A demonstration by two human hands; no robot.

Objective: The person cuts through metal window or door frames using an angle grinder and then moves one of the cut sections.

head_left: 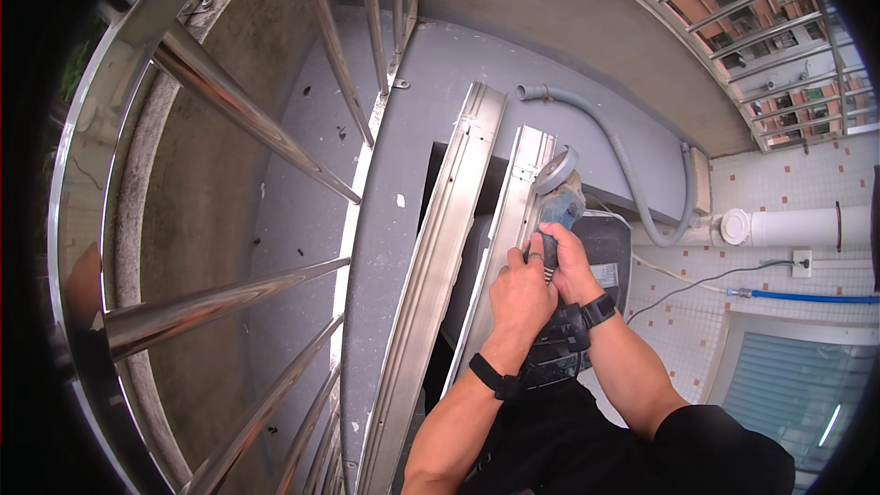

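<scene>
Both my hands are wrapped round a dusty blue angle grinder [561,211] at the middle right. My left hand [522,298] grips its dark body, with a ring on one finger. Against the other side of the tool my right hand [570,266] is closed, thumb along the top. The grinder's round guard [555,170] points away from me, over the edge of an aluminium window-frame profile [506,211]; whether the disc touches the metal I cannot tell. A second, longer aluminium profile [449,192] lies to the left, roughly parallel.
Stainless steel railing bars [266,137] stand along the left. A grey corrugated hose [623,147] curves across the grey ledge [458,46]. Beneath the grinder is a dark case-like object [605,247]. On the right wall are a white pipe [788,227] and a socket with a plugged-in cord [801,263].
</scene>
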